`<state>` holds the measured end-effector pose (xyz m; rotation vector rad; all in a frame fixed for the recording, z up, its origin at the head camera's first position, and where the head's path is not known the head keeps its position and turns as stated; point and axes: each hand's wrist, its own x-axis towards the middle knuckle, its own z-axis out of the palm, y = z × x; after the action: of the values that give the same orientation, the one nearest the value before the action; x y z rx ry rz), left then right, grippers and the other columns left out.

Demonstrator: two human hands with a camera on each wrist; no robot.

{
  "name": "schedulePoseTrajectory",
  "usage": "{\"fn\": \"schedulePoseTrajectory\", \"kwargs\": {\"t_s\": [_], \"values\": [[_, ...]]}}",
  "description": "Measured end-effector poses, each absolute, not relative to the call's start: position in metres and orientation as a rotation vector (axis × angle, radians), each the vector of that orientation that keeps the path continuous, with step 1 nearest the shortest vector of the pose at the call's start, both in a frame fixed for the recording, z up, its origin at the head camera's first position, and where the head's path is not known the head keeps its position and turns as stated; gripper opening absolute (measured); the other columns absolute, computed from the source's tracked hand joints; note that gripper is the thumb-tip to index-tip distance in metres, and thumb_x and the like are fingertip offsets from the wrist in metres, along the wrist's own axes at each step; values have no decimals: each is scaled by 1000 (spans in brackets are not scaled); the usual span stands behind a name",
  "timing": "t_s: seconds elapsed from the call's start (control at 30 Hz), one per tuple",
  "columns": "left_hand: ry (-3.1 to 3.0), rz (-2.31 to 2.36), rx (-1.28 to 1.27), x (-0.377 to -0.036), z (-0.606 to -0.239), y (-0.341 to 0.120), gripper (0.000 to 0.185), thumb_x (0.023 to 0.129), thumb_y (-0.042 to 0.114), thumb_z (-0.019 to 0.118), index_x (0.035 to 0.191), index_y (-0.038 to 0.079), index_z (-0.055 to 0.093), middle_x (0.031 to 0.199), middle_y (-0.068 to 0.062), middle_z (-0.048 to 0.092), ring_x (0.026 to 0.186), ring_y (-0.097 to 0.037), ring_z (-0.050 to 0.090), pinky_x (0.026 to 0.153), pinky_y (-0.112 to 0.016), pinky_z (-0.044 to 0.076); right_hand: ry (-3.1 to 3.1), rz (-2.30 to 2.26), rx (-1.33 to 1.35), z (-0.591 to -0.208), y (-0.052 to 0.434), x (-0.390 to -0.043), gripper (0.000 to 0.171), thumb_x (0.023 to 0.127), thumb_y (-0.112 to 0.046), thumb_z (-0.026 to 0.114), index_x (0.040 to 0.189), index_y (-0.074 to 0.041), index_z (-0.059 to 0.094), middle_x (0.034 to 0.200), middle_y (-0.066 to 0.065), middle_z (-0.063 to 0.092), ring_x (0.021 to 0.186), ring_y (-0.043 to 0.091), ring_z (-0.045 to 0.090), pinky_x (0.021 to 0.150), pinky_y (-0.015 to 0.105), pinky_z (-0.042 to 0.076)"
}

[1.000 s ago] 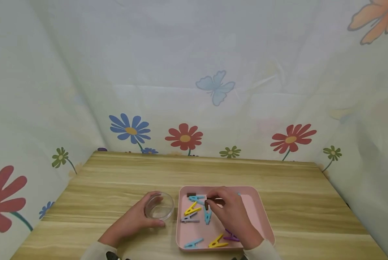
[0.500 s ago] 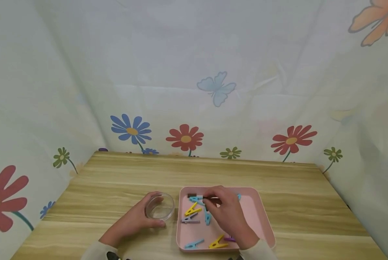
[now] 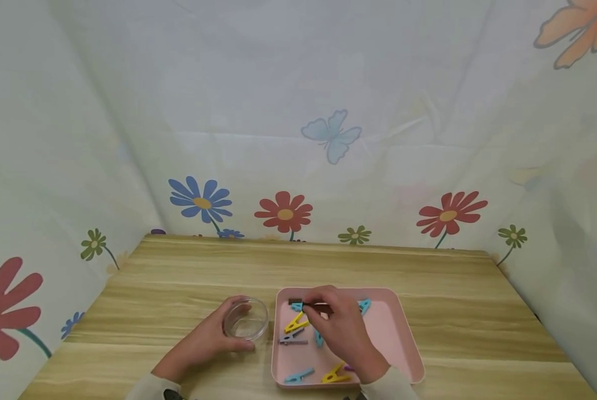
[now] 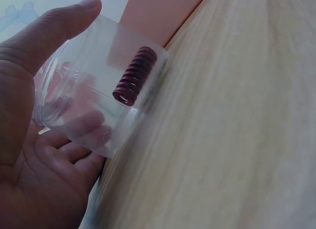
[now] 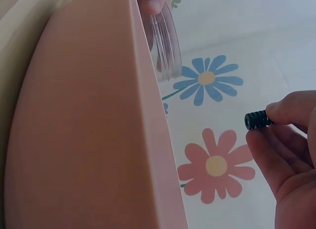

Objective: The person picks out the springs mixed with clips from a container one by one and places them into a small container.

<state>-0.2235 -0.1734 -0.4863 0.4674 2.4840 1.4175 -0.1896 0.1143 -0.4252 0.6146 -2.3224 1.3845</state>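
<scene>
Right hand [image 3: 341, 328] fingers pinch a dark spring [image 5: 256, 121] clear above the tray [image 3: 403, 344]; left hand [image 3: 205, 339] fingers curl round the jar [image 3: 245, 318], steadying it.

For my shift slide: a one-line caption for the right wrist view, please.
Right hand pinches a small dark spring beside the pink tray; clear cup beyond.

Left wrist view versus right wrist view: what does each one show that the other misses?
Only the left wrist view shows a dark red coiled spring inside the clear round plastic container, the left hand gripping that container, and the wooden tabletop. Only the right wrist view shows the right hand pinching a small black coiled spring, with flower-printed cloth behind it. Both show the clear container and the pink plastic tray, seen as a pink edge in the left wrist view.
</scene>
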Motion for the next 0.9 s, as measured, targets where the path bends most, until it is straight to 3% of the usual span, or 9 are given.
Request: {"fn": "schedulePoseTrajectory", "kwargs": {"t_s": [0.37,0.6,0.73,0.9], "values": [[2440,1455,470,-224,-487,-174,86,70,34,86,139,28,36,146,-10,47,139,-28,41,103,-23,39,-2285,1368,675,-425,105,-191,14,86,-6,71,96,-16,67,97,-9,67,88,8,70,70,20,56],[2448,1454,487,-224,-488,-175,87,70,35,86,140,28,35,146,-10,47,139,-28,41,103,-21,39,-2272,1394,678,-425,100,-190,16,85,-6,73,95,-18,67,97,-8,67,87,6,69,71,22,57],[2458,1444,486,-224,-488,-174,87,70,35,86,140,28,36,146,-9,48,139,-28,42,104,-24,39,-2260,1437,696,-427,97,-190,15,86,-6,72,96,-17,68,97,-7,67,88,6,69,74,21,57],[2471,1429,474,-224,-487,-174,86,70,36,86,139,29,36,145,-8,48,138,-27,43,105,-31,39,-2274,1419,692,-428,92,-190,19,86,-8,73,95,-24,67,96,-11,67,88,4,67,77,20,56]]}}
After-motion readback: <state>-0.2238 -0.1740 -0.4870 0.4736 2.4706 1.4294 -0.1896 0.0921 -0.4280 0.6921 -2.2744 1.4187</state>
